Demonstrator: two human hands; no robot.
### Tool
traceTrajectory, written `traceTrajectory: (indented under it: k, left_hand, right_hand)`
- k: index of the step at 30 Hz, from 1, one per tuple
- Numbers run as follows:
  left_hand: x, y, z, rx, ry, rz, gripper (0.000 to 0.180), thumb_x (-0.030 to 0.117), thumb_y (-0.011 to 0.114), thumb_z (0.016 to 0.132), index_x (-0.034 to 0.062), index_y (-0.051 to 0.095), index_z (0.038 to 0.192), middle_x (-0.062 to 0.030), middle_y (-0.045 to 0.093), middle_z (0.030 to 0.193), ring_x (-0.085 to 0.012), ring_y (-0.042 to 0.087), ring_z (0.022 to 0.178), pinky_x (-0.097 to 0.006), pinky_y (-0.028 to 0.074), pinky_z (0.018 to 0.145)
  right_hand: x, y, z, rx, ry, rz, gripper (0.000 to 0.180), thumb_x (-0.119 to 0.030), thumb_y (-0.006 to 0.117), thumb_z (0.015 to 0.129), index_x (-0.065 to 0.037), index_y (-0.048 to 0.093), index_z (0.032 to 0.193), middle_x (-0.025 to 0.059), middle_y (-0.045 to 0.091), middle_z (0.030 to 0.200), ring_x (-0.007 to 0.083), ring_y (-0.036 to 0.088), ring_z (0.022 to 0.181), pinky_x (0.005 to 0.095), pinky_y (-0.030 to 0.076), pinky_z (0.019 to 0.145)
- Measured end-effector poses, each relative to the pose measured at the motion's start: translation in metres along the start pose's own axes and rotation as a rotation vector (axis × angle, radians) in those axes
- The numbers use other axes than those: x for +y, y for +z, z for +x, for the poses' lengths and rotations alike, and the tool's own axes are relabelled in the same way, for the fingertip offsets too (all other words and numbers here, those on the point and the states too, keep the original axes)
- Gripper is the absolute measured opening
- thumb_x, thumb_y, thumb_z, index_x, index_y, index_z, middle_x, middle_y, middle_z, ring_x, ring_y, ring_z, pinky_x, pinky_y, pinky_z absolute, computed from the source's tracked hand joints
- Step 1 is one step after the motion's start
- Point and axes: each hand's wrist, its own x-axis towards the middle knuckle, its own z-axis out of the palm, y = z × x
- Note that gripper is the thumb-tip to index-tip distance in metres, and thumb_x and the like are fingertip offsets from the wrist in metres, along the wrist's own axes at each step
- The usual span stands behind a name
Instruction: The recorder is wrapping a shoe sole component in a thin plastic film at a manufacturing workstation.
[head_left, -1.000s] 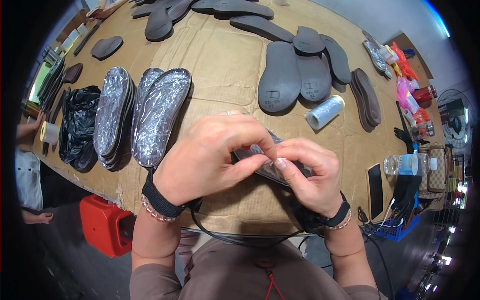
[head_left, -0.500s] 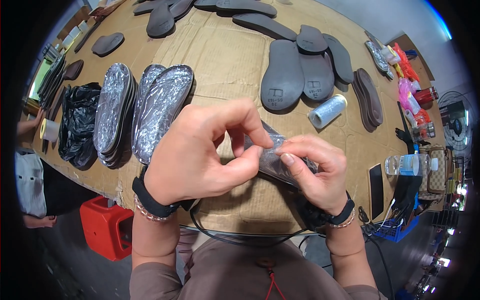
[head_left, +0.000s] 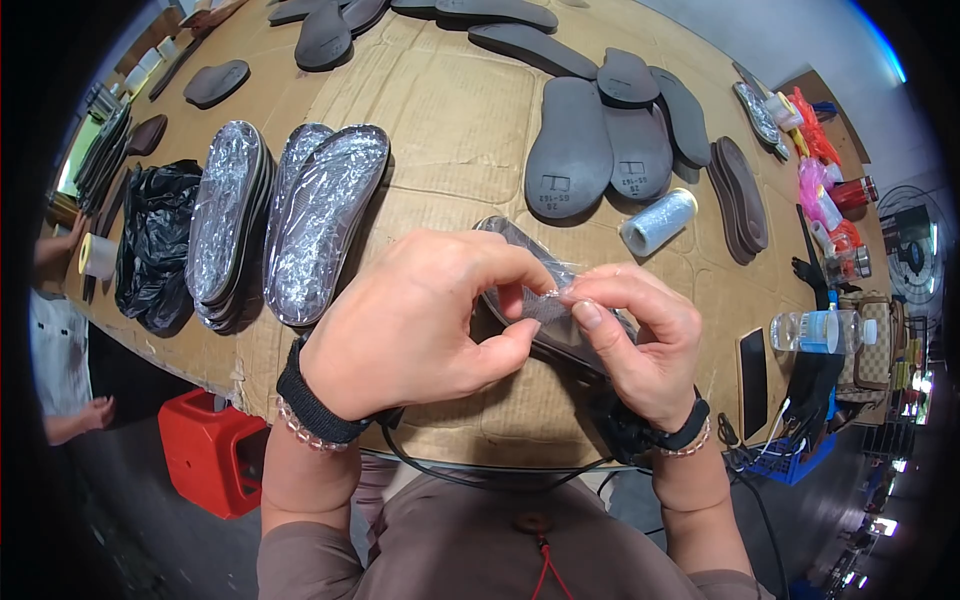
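A dark shoe sole [head_left: 508,236] lies in front of me on the cardboard-covered table, with clear plastic film [head_left: 556,318] stretched over it. My right hand [head_left: 645,335] pinches a bunched bit of this film between thumb and forefinger above the sole. Close beside that pinch, the forefinger of my left hand [head_left: 405,325] reaches the film, while its thumb stands apart from the finger. Both hands cover much of the sole. Beyond them to the right lies a roll of clear film [head_left: 660,222].
Film-wrapped soles [head_left: 328,225] and a wrapped stack [head_left: 228,215] lie left, beside a black plastic bag [head_left: 158,250]. Bare soles [head_left: 568,150] spread across the far side. At right are a phone [head_left: 753,368] and a water bottle [head_left: 815,331]. A red stool [head_left: 205,450] stands below the table.
My left hand has moved slightly down and right, its thumb and forefinger now farther apart. More of the sole's far end shows. At the left, another person's hand has risen a little.
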Motion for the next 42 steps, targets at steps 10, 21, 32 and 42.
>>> traceTrajectory:
  k: [10, 21, 32, 42]
  left_hand:
    - [-0.003, 0.006, 0.003, 0.048, 0.033, 0.040, 0.013, 0.005, 0.079, 0.082, 0.0060, 0.073, 0.093, -0.0006, 0.066, 0.078, -0.0098, 0.053, 0.056, -0.025, 0.043, 0.051]
    - [-0.001, 0.006, 0.002, 0.008, -0.005, -0.015, 0.006, 0.008, 0.074, 0.089, 0.0028, 0.072, 0.091, -0.0054, 0.070, 0.081, -0.0142, 0.057, 0.058, -0.028, 0.046, 0.055]
    - [0.000, 0.006, 0.001, -0.017, -0.073, -0.110, 0.010, 0.010, 0.067, 0.096, -0.0002, 0.069, 0.095, -0.0047, 0.070, 0.078, -0.0113, 0.061, 0.063, -0.027, 0.046, 0.056]
    - [0.003, 0.004, 0.002, -0.047, -0.164, -0.129, 0.014, 0.007, 0.063, 0.097, 0.0011, 0.074, 0.104, -0.0040, 0.073, 0.080, -0.0082, 0.060, 0.064, -0.024, 0.046, 0.056]
  right_hand:
    - [0.002, 0.000, -0.002, 0.024, 0.035, -0.050, 0.005, -0.001, 0.073, 0.094, 0.003, 0.073, 0.097, 0.0125, 0.074, 0.091, 0.0226, 0.072, 0.083, 0.0316, 0.055, 0.076]
    - [0.000, -0.001, 0.000, 0.008, -0.009, -0.084, 0.009, 0.000, 0.077, 0.088, 0.002, 0.073, 0.096, 0.0122, 0.075, 0.092, 0.0218, 0.073, 0.084, 0.0318, 0.056, 0.076]
    - [0.002, 0.000, 0.000, 0.034, 0.008, -0.108, 0.007, -0.001, 0.079, 0.088, 0.002, 0.073, 0.091, 0.0110, 0.074, 0.087, 0.0202, 0.072, 0.079, 0.0305, 0.055, 0.072]
    - [0.003, -0.001, -0.002, 0.025, 0.035, -0.092, 0.007, -0.001, 0.078, 0.089, 0.001, 0.072, 0.092, 0.0105, 0.073, 0.086, 0.0186, 0.070, 0.077, 0.0295, 0.054, 0.070]
